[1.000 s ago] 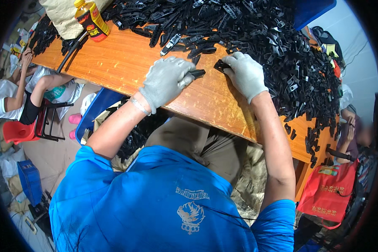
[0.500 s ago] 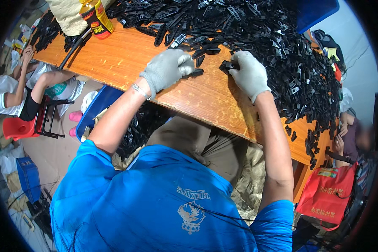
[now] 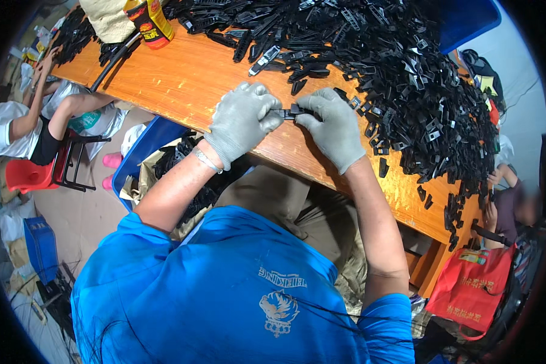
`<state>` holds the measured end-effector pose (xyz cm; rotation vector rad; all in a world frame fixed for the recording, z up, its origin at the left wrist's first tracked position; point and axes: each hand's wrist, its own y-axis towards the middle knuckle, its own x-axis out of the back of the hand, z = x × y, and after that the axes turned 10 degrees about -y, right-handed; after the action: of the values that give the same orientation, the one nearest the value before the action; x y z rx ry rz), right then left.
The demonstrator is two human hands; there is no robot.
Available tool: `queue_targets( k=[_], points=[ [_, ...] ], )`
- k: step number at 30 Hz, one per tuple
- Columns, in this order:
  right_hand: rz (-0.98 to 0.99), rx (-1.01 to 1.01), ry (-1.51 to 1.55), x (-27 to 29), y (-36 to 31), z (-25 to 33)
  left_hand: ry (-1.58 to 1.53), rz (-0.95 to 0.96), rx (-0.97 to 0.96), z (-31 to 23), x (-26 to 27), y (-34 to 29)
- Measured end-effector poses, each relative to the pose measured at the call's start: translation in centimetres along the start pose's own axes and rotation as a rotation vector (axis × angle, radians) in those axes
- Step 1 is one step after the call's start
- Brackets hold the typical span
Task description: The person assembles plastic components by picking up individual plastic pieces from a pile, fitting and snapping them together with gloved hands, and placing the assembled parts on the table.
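Note:
Both hands wear grey work gloves and meet over the near part of the wooden table (image 3: 182,91). My left hand (image 3: 242,118) is closed on a small black plastic part, mostly hidden by its fingers. Pinched between thumb and fingers of my right hand (image 3: 332,126) is another black plastic part (image 3: 292,112), whose end touches or overlaps the left one. The exact join between them is too small to make out. Just beyond the hands spreads a large heap of black plastic parts (image 3: 400,91), some with pale metal pieces.
A yellow-labelled bottle (image 3: 150,25) stands far left near a black rod (image 3: 116,60). Below the table edge, a blue bin (image 3: 145,155) holds black parts. A red bag (image 3: 470,288) hangs right. People sit at far left and far right.
My right hand has moved left with its black part and now meets the left hand. The left hand has shifted slightly, its part now held up against the other.

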<state>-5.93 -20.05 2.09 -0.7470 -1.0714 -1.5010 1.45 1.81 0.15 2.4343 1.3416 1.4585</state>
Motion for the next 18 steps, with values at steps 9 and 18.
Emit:
queue_targets(
  k=[9,18],
  points=[
    [-0.059,0.071,0.008,-1.5,-0.2,-0.1,-0.038,0.035,0.011,0.8,0.2,-0.2],
    [-0.025,0.183,0.041,-2.0,-0.4,0.9,-0.120,0.320,0.014,2.3,5.5,-0.8]
  ],
)
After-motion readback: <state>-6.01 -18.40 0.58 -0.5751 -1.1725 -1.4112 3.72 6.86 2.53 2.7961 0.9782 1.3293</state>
